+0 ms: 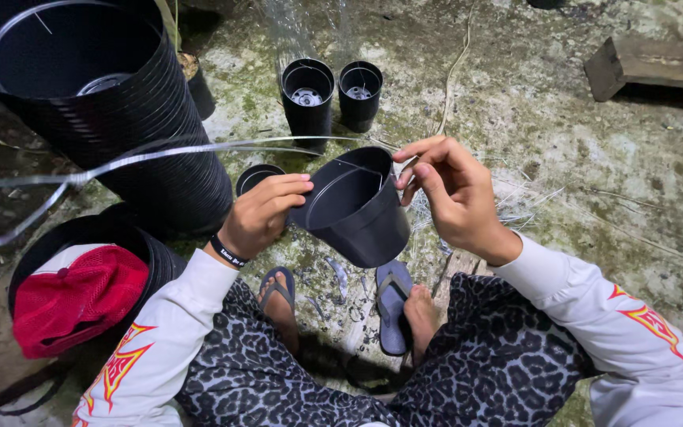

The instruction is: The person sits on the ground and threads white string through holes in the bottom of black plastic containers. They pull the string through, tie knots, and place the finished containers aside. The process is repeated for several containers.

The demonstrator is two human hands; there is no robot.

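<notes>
Head view: we see a small black plastic plant pot (357, 209) held tilted above the ground, mouth turned up and to the left, between both hands. Our left hand (262, 212) grips it from the left, fingers curled over the rim and closed on the pot wall; a black wristband (228, 251) sits on that wrist. Our right hand (452, 190) is at the pot's upper right rim, thumb and forefinger pinched narrow right at the edge; whether they hold a thin wire there we cannot tell. A thin shiny metal strip (120, 164) arcs from the left edge across toward the pot rim, blurred. Below the pot we see two feet in blue-grey flip-flops (393, 304) on the mossy concrete ground (563, 134), knees in leopard-print trousers (499, 356), and white long sleeves with red-yellow flame print (642, 324). Top left, a tall stack of large black plastic pots (120, 103) lies on its side, opening toward us. Lower left, a red mesh cap (81, 296) sits inside another black pot stack. Behind the held pot, two small black pots (307, 95) stand upright just beside each other, and one more dark pot rim (258, 175) shows just beside our left hand. A weathered wooden block (654, 67) lies top right, well apart from the hands.
</notes>
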